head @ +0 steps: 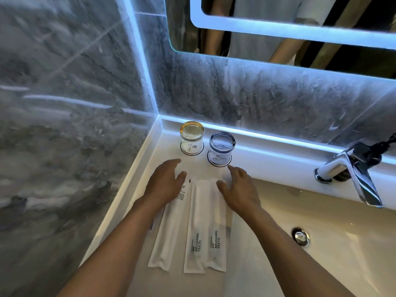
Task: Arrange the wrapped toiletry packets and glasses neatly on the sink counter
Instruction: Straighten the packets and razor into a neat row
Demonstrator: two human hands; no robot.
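Observation:
Three long white wrapped packets lie side by side on the white counter (240,249): a left packet (166,236), a middle packet (196,232) and a right packet (217,236), the last two printed "BRUSHING TEETH". Behind them stand a gold-rimmed glass (191,136) and a dark-rimmed glass (221,147), each on a round paper coaster. My left hand (166,182) hovers flat over the top of the left packet, fingers apart. My right hand (241,189) rests spread over the top of the right packet. Neither hand grips anything.
A chrome faucet (351,174) stands at the right above the basin (321,221), whose drain (300,236) shows lower right. Grey marble walls meet in the corner behind the glasses. A lit mirror (278,33) hangs above.

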